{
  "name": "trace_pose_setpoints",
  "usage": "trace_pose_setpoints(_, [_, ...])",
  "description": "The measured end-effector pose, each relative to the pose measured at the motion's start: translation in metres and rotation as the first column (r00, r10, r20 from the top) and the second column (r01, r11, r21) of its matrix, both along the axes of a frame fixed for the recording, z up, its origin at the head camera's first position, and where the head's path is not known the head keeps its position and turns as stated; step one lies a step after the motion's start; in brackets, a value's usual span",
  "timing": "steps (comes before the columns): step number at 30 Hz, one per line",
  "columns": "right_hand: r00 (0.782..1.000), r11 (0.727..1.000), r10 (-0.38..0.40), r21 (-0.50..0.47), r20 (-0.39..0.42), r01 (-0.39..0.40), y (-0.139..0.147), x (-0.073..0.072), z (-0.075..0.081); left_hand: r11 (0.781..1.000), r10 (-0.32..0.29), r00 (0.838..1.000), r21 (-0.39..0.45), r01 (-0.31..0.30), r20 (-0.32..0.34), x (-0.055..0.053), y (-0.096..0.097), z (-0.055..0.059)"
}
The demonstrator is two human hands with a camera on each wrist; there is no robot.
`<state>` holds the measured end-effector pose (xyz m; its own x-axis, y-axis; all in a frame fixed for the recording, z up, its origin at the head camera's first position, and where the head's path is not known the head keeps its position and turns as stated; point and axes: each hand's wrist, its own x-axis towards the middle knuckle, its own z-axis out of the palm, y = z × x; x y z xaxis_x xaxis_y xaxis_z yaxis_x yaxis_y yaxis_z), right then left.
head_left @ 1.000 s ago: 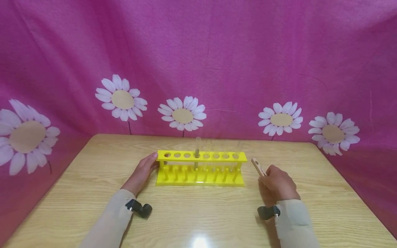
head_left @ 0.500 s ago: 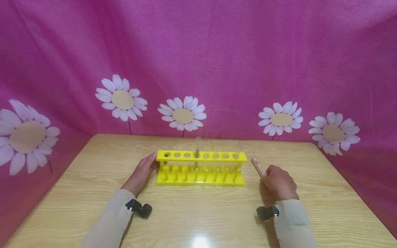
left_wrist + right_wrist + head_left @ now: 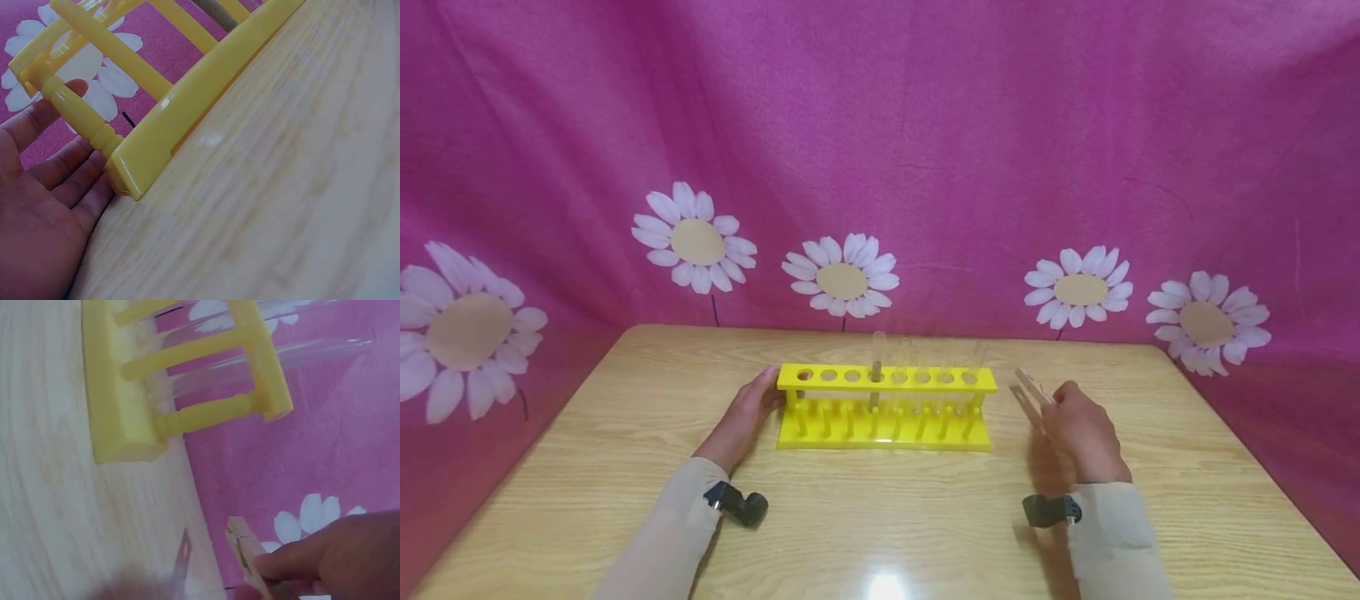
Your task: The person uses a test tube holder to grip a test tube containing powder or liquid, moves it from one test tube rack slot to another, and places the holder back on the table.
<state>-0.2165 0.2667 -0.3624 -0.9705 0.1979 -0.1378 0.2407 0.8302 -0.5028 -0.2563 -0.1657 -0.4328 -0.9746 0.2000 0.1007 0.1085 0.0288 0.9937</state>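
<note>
I watch the right hand (image 3: 1082, 432), fingers pinching a wooden clamp (image 3: 250, 547), tip it up, seemingly readied; the tubes (image 3: 877, 369) stand in the yellow rack (image 3: 838, 388), whose end the left hand (image 3: 743, 419) touches with straight fingers.

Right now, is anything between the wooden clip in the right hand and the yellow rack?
No: the head view shows only bare tabletop between the wooden clip and the yellow rack.
</note>
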Motion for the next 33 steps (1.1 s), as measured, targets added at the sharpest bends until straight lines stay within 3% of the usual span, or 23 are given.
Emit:
trace_pose_setpoints(13, [0.974, 0.998, 0.030, 0.053, -0.226, -0.019, -0.010, 0.002, 0.021, 1.000, 0.002, 0.999, 0.022, -0.003, 0.037, 0.001, -0.003, -0.001])
trace_pose_setpoints(16, [0.959, 1.000, 0.000, 0.023, -0.285, 0.006, -0.014, 0.004, 0.027, 0.999, 0.005, 0.999, 0.033, -0.006, 0.032, 0.000, -0.003, -0.002])
trace_pose_setpoints(21, [0.910, 0.999, -0.027, -0.038, -0.413, 0.013, -0.023, 0.012, 0.037, 0.999, 0.012, 0.999, 0.046, -0.014, 0.044, -0.001, -0.001, -0.002])
trace_pose_setpoints(26, [0.915, 0.986, -0.011, -0.157, -0.403, -0.057, -0.035, 0.018, 0.048, 0.999, 0.021, 0.998, 0.028, -0.022, 0.057, -0.002, 0.000, -0.002])
trace_pose_setpoints(28, [0.911, 0.985, 0.001, -0.157, -0.412, -0.072, -0.039, 0.021, 0.051, 0.999, 0.020, 0.998, 0.024, -0.021, 0.054, -0.003, 0.000, -0.002])
trace_pose_setpoints(33, [0.846, 0.993, 0.043, -0.072, -0.531, -0.096, -0.051, 0.026, 0.058, 1.000, 0.021, 0.999, 0.020, -0.022, 0.037, -0.003, 0.000, -0.002])
